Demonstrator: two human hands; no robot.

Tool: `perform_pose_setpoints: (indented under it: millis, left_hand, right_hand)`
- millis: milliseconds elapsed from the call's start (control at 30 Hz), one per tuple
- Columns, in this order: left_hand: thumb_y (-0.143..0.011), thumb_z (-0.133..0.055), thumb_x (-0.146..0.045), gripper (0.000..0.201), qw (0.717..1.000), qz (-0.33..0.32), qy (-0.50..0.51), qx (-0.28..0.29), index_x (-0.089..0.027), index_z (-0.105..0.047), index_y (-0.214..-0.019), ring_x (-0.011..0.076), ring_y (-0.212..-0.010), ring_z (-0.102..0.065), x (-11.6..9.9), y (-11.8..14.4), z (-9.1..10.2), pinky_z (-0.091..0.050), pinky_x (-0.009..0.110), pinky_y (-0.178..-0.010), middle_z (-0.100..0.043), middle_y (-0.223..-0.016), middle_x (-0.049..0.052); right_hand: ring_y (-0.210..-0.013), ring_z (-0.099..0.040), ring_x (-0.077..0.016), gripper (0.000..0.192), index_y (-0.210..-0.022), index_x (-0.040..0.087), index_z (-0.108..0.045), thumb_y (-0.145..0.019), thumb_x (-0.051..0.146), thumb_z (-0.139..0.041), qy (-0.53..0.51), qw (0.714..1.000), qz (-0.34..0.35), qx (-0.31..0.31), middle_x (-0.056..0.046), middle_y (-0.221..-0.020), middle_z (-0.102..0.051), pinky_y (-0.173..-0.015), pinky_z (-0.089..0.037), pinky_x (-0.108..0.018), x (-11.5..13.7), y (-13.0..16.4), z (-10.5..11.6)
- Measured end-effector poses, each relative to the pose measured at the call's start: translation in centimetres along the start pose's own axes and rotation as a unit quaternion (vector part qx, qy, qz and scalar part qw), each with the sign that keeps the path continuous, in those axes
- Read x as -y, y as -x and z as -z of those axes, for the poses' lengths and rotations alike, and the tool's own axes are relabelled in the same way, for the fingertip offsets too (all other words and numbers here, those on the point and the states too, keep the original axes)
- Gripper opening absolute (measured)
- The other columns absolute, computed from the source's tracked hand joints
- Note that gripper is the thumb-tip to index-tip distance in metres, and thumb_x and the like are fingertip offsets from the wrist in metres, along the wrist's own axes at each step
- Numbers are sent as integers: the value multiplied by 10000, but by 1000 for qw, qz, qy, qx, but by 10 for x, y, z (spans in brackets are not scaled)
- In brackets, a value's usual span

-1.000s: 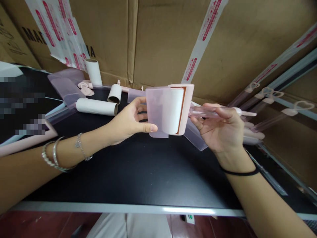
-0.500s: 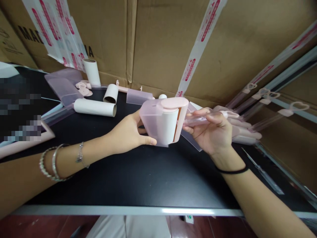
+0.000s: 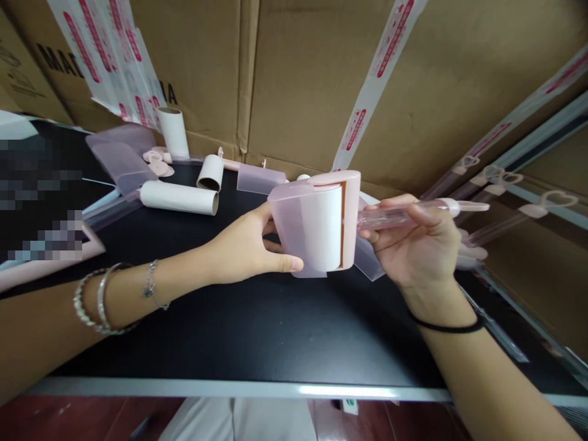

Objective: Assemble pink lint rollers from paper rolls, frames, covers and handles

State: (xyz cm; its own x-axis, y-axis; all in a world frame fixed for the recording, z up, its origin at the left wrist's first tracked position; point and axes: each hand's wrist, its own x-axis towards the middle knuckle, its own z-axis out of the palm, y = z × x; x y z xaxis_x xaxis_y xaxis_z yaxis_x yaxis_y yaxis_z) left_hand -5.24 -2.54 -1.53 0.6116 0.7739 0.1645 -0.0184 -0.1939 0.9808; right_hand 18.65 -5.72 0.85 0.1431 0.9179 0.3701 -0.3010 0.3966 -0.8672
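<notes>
In the middle of the head view is a lint roller (image 3: pixel 323 229) with a white roll, a pink frame and an orange strip along the frame's inner edge. A translucent purple cover (image 3: pixel 287 223) sits around the side of the roll facing left. My left hand (image 3: pixel 257 248) grips that cover, thumb in front and the other fingers behind it, partly hidden. My right hand (image 3: pixel 411 242) is closed round the roller's clear handle (image 3: pixel 386 215), which points right and ends in a pink loop. The roller is held above the black table (image 3: pixel 257 331).
White roll tubes (image 3: pixel 179 198) and small pink parts (image 3: pixel 158 164) lie at the back left beside a purple cover (image 3: pixel 122 156). Several lint rollers with heart-ended handles (image 3: pixel 533 211) lie at right. A thin clear-handled tool (image 3: pixel 508 337) lies nearby. Cardboard boxes (image 3: pixel 312 79) stand behind.
Both hands have shifted slightly right with the lint roller. The roller has turned so that its roll faces me more and its handle points more sideways to the right.
</notes>
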Motion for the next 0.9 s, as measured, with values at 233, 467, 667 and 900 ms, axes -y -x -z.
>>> perform_pose_setpoints:
  millis: [233, 467, 667, 900]
  left_hand:
    - [-637, -818, -293, 700, 994, 5, -108, -25, -186, -510, -1256, 287, -1053, -694, -3, 2, 2, -595, 462, -899, -678, -1218, 107]
    - [-642, -793, -330, 612, 975, -31, -220, -34, -178, -544, -1181, 245, -980, -684, -20, 8, -4, -599, 375, -827, -660, -1208, 90]
    - [-643, -772, -324, 581, 979, -52, -198, -20, -191, -550, -1164, 236, -1022, -666, -23, 8, 0, -583, 354, -844, -636, -1236, 77]
    - [-665, -756, -322, 700, 971, -69, -228, -17, -209, -490, -1303, 271, -1095, -638, -17, 5, 3, -558, 409, -907, -651, -1218, 72]
  right_hand:
    - [-685, -740, -178, 97, -737, 209, -738, -728, 267, -660, 15, 1000, 12, 21, -15, -750, -772, -560, -622, -276, -1, 6, -5]
    - [-606, -720, -174, 123, -730, 198, -744, -678, 300, -698, 12, 999, 15, 42, -25, -747, -772, -516, -606, -270, 4, 3, -3]
    - [-545, -690, -167, 140, -684, 208, -741, -664, 306, -643, -7, 999, 42, 0, -7, -667, -750, -452, -569, -266, 13, -1, 5]
    - [-529, -676, -161, 141, -687, 243, -743, -667, 290, -612, 9, 998, 55, -8, 13, -679, -753, -477, -574, -287, 20, -1, 9]
